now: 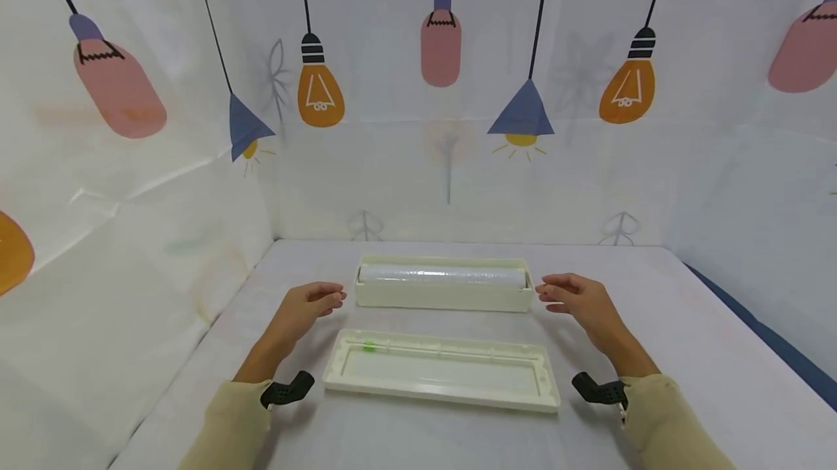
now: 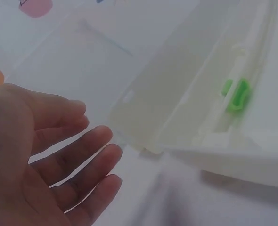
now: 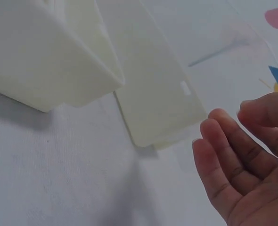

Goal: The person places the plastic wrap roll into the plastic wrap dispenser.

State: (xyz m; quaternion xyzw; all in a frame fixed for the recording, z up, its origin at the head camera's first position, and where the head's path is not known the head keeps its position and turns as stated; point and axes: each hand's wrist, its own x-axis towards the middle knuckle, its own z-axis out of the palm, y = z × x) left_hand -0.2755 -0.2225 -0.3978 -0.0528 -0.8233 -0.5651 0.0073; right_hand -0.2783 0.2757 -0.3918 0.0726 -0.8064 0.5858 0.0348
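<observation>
A long cream dispenser box (image 1: 445, 298) stands on the table with a shiny roll of cling film (image 1: 445, 275) lying inside. In front of it is its separate lid (image 1: 438, 401), inner side up, with a green slider (image 1: 369, 346) on a rail near its left end. My left hand (image 1: 304, 312), fingers loosely bent, hovers just off the box's left end and holds nothing. Off the right end, fingertips close to the box, my right hand (image 1: 584, 306) is likewise relaxed and bare. The left wrist view shows the green slider (image 2: 238, 95) beyond my spread fingers.
A white cloth covers the table (image 1: 366, 441). White sheeting (image 1: 392, 179) printed with hanging lamps rises behind and along both sides. Black wrist cameras (image 1: 288, 388) sit at both cream sleeves (image 1: 232, 419).
</observation>
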